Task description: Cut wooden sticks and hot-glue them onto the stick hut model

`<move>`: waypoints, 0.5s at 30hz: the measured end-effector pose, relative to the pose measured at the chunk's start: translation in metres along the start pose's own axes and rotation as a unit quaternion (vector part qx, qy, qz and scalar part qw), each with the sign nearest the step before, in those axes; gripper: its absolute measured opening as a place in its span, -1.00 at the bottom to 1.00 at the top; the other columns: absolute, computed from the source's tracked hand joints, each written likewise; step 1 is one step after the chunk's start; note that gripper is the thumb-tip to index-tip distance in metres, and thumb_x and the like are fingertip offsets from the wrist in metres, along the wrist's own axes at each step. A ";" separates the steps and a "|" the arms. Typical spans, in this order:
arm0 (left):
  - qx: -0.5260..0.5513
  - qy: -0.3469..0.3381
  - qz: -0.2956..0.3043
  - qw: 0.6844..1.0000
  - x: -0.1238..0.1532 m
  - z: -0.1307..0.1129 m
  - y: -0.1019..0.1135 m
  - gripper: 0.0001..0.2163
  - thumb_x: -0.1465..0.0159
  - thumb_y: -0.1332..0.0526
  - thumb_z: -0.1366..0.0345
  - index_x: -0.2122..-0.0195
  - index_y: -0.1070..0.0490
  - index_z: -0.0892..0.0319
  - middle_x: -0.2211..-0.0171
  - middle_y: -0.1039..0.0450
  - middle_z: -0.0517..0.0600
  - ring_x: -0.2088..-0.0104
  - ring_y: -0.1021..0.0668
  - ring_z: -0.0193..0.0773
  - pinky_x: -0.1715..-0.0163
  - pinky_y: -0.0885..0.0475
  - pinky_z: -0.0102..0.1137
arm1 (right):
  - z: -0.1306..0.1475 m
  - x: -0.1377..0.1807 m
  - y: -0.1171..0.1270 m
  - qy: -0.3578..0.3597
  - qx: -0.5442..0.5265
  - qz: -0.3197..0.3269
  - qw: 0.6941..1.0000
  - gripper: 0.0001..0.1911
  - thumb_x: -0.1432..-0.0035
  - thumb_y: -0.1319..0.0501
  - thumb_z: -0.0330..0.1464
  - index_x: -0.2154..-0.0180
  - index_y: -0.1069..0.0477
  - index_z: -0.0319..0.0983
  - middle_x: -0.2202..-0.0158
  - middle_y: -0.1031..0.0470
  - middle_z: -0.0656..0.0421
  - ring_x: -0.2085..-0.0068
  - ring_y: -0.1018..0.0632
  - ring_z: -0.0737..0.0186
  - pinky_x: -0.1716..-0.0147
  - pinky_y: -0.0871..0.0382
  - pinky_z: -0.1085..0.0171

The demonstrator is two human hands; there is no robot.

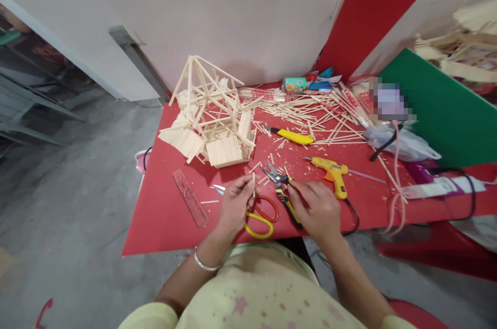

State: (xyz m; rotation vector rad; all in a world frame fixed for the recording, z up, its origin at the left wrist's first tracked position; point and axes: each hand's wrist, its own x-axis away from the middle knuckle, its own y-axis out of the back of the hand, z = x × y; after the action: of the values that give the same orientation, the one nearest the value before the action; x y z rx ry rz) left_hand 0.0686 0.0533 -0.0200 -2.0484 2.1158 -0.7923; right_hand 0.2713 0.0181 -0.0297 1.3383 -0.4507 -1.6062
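The left hand (235, 204) pinches a short, thin pale wooden stick (254, 184) upright above the red bench (163, 215), just over red-and-yellow-handled scissors (267, 218). The right hand (316, 207) grips black-and-yellow-handled metal snips (278, 180) lying near a yellow glue gun (332, 171).

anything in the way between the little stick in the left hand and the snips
Nothing visible does. The left hand pinches the short stick upright; the snips lie just right of it on the red table, the right hand touching their handles. Only a few loose scraps lie in the gap.
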 end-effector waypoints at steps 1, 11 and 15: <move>-0.003 -0.003 0.002 1.000 -0.001 -0.001 -0.003 -0.71 -0.20 -0.39 0.12 0.18 -0.57 0.22 0.49 -0.46 -0.08 0.65 -0.26 -0.54 0.69 -0.08 -0.58 | -0.001 -0.002 0.001 0.005 0.007 0.017 1.000 -0.77 -0.28 -0.25 -0.27 0.09 -0.55 -0.23 0.26 -0.58 0.10 0.23 -0.52 0.18 0.16 -0.36 0.22; -0.017 -0.033 0.041 0.998 -0.008 -0.005 -0.021 -0.75 -0.23 -0.36 0.12 0.26 -0.54 0.23 0.52 -0.42 -0.09 0.64 -0.23 -0.53 0.64 -0.07 -0.55 | -0.064 -0.114 -0.043 -0.066 0.194 0.221 0.954 -0.50 -0.34 0.01 -0.33 -0.25 -0.27 -0.33 -0.06 -0.44 -0.17 -0.05 -0.38 -0.10 0.02 -0.17 0.05; -0.020 -0.048 0.046 0.998 -0.005 -0.006 -0.022 -0.76 -0.29 -0.30 0.14 0.19 -0.54 0.23 0.50 -0.42 -0.10 0.66 -0.20 -0.56 0.64 -0.06 -0.54 | -0.076 -0.151 -0.064 -0.067 0.205 0.254 0.943 -0.59 -0.34 0.01 -0.37 -0.12 -0.37 -0.38 0.05 -0.48 -0.18 0.01 -0.42 -0.05 0.04 -0.16 0.06</move>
State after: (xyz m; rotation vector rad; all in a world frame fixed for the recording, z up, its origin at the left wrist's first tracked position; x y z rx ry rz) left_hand 0.0864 0.0606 -0.0069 -1.9485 2.1732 -0.6322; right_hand 0.3029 0.1958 -0.0216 1.2724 -1.1655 -1.2068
